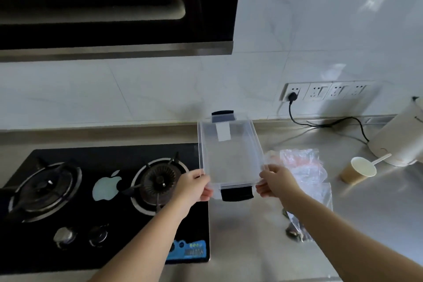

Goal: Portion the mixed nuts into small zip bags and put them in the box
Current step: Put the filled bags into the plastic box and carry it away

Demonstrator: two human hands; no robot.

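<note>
Both hands hold up a clear plastic storage box (231, 158) with black latch clips on its near and far ends (it may be only the lid; the view does not settle that). The left hand (194, 186) pinches the near left corner, thumb on top and fingers curled beneath, and the right hand (278, 181) grips the near right corner the same way. The hands are apart, one at each corner, and the box hangs above the steel counter (377, 201) at the right edge of the gas hob (103, 201).

A heap of clear zip bags (302, 167) lies on the counter just right of the box, running back under the right forearm, with something dark, probably the mixed nuts (295, 231), at its near end. Farther right stand a paper cup (360, 170) with a stick in it and a white kettle (400, 139).

No portioning looks begun. The risks I see: the grip is only on two near corners, so the far end could dip or twist free; a swing to the right could sweep the bags or tip the cup; setting it down left would land it on the burner (160, 181).
</note>
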